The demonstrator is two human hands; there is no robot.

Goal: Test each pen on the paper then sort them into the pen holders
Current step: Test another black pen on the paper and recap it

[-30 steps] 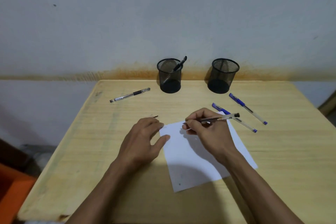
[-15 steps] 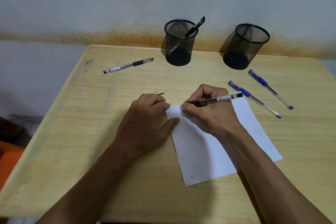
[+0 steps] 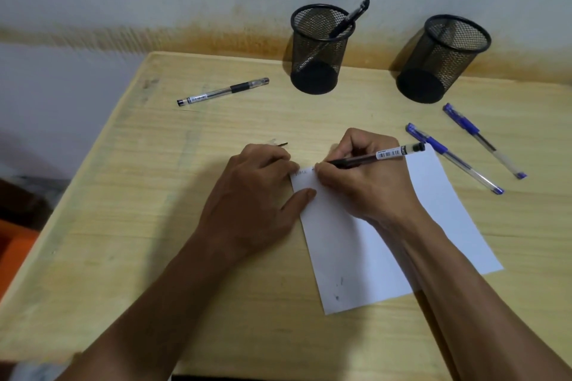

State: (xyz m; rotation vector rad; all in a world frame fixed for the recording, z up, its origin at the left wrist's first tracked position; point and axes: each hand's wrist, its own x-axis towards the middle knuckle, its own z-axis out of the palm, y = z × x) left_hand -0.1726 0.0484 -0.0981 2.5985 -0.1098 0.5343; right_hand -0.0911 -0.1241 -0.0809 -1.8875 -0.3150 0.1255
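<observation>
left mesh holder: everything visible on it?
The left pen holder is a round black wire-mesh cup with a solid dark base, upright at the table's back edge near the wall. One black capped pen leans inside, top poking over the right rim. Nothing else touches it; neither hand is near.

Dim, even indoor light; soft shadows left of the mesh holders [image 3: 322, 49]. Wide-angle bowing and slight blur toward edges.

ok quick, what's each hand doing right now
Left hand: empty, fingers loosely curled, pressing the paper's left edge flat on the table.
Right hand: closed around a black pen, tip on the paper.
</observation>
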